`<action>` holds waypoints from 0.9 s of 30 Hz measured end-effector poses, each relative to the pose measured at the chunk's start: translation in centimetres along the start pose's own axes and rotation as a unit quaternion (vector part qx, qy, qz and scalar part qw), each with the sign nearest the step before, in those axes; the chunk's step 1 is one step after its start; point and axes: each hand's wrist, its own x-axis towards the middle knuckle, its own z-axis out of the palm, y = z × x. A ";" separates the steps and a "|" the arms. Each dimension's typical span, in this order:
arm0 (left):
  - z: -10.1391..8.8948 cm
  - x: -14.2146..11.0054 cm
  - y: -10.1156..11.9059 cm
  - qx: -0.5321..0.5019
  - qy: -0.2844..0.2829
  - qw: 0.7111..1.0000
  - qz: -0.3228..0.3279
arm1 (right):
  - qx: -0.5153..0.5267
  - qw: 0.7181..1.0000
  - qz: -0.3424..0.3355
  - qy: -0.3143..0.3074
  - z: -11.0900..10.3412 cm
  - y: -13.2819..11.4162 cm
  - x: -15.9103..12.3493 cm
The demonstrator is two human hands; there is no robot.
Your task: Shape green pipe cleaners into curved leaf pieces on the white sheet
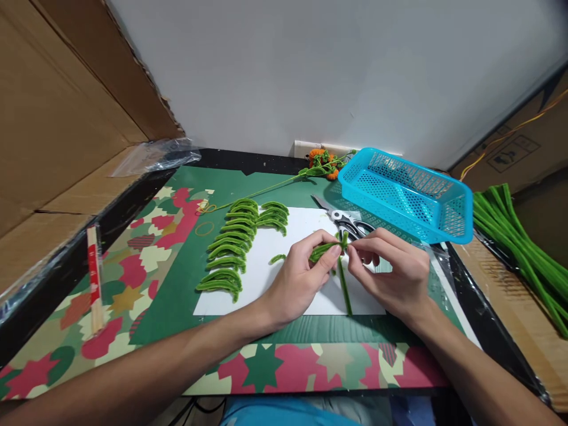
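Just right of the middle of the table, both my hands work close together on a green fuzzy pipe cleaner piece [323, 251]. My left hand [304, 272] pinches the folded leaf-like part between thumb and fingers. My right hand [394, 266] is closed at its right end, where short green tips stick up. A straight pipe cleaner [345, 287] runs down below the fingers; whether it joins the held piece is hidden. Left of my hands, curved pipe cleaner pieces [228, 245] lie in a long row, with a shorter stack [273, 216] beside it. One small curved piece [277, 258] lies apart.
White paper [257, 296] lies under the work on a green mat [173, 296]. Scissors [339, 216] rest behind my hands. A blue basket [444, 228], orange pipe cleaner flowers [322, 157] and a wall are at the back. Long green pipe cleaners [523, 254] lie at right.
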 end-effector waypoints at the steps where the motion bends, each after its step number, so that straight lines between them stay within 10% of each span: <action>1: 0.0 0.0 0.0 -0.002 0.004 1.000 -0.003 | -0.001 1.000 0.004 0.000 0.1 -0.1 -0.1; 27: -0.2 0.3 0.3 0.008 -0.008 1.000 -0.019 | -0.037 0.991 -0.122 -0.032 -1.3 3.0 0.1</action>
